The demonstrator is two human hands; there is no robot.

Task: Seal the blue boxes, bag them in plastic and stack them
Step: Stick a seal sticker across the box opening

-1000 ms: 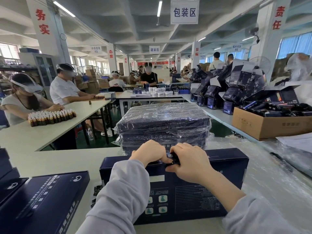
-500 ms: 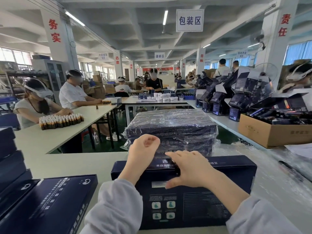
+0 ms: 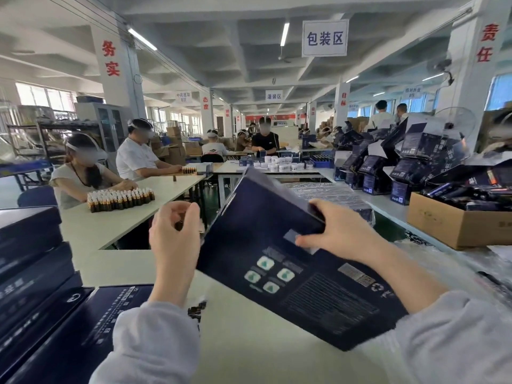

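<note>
Right hand (image 3: 336, 234) clamped on tipped-up blue box (image 3: 288, 261), likely to bag it, left hand (image 3: 174, 234) at nine o'clock, fingers curled, holding nothing

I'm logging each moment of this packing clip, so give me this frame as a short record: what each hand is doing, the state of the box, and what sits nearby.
box in hand: blue box, tilted up off the white table, printed back facing the camera
right hand: gripping the box's upper edge, thumb on its face
left hand: raised beside the box's left edge, fingers curled; contact unclear
bagged stack: plastic-wrapped boxes behind the held box
unbagged boxes: piled at the left
cardboard carton: right, filled with dark items
</note>
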